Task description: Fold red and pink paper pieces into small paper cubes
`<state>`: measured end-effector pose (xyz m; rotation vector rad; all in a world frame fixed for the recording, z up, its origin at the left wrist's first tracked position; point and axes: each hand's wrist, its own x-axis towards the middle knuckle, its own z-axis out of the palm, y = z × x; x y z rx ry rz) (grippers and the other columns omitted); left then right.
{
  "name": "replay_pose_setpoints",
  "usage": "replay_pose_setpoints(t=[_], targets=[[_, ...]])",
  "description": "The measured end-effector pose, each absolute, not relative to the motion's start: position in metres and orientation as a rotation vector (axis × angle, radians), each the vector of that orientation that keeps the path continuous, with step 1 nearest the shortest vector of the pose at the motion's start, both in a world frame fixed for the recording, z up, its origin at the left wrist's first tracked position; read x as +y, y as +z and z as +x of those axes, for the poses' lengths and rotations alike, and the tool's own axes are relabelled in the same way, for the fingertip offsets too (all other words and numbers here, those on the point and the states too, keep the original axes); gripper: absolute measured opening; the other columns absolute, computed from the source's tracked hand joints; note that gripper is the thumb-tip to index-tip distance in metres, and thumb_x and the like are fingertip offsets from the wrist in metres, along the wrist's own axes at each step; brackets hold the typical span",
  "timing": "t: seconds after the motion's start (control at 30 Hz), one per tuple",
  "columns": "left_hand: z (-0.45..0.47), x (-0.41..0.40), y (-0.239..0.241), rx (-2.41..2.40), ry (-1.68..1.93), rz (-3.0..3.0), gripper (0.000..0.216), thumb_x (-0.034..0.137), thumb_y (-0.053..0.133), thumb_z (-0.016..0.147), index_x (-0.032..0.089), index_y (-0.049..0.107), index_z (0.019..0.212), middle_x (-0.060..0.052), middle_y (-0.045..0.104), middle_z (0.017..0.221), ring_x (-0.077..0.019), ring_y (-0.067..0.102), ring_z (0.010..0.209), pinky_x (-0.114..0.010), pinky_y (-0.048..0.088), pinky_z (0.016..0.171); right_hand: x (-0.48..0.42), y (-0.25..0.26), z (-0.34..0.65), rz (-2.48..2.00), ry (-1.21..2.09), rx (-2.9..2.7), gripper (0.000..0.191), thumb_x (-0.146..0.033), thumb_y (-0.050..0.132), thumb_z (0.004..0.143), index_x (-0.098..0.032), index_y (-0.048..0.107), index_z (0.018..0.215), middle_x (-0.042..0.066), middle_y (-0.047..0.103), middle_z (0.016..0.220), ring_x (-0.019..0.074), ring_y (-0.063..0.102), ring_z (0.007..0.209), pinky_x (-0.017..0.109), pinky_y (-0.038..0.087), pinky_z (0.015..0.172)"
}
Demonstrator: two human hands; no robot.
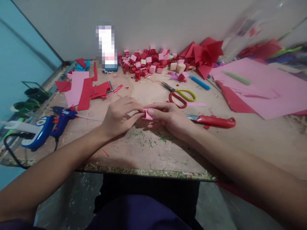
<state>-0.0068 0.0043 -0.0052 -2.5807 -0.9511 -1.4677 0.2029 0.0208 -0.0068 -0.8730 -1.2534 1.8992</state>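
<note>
Both of my hands meet at the middle of the wooden table (148,150). My left hand (120,116) and my right hand (168,118) pinch a small folded piece of pink paper (146,114) between their fingertips, just above the tabletop. The fingers of both hands are closed on it. A red utility knife (213,121) lies just right of my right hand. Scissors (179,95) with one red and one yellow handle lie behind it.
A pile of small red and pink paper cubes (146,62) sits at the back by the wall. Red and pink paper strips (81,88) lie at the left, large pink sheets (259,86) at the right. A blue glue gun (61,119) rests at the left edge.
</note>
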Motion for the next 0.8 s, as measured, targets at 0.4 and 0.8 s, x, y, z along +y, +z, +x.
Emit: replay_pose_setpoints(t=[0.4,0.8], targets=[[-0.009,0.007,-0.005,-0.905,-1.304,-2.603,0.008,0.016,0.066,0.096,0.018,0.071,0.090,-0.003,0.072,0.083,-0.0159,0.066,0.077,-0.029,0.051,0.071,0.018,-0.005,0.203,-0.916,1.909,-1.383,0.025,-0.037,0.088,0.080,-0.021,0.084,0.099,0.005,0.079,0.091,0.0175,0.075,0.081,0.029,0.063,0.076],[-0.009,0.003,-0.014,-0.856,-1.314,-2.497,0.010,0.014,0.064,0.096,0.020,0.071,0.099,-0.004,0.073,0.087,-0.0173,0.066,0.079,-0.032,0.054,0.073,0.016,0.000,0.201,-0.902,1.906,-1.422,0.031,-0.040,0.090,0.078,-0.020,0.082,0.100,0.006,0.079,0.089,0.0185,0.075,0.078,0.029,0.064,0.070]])
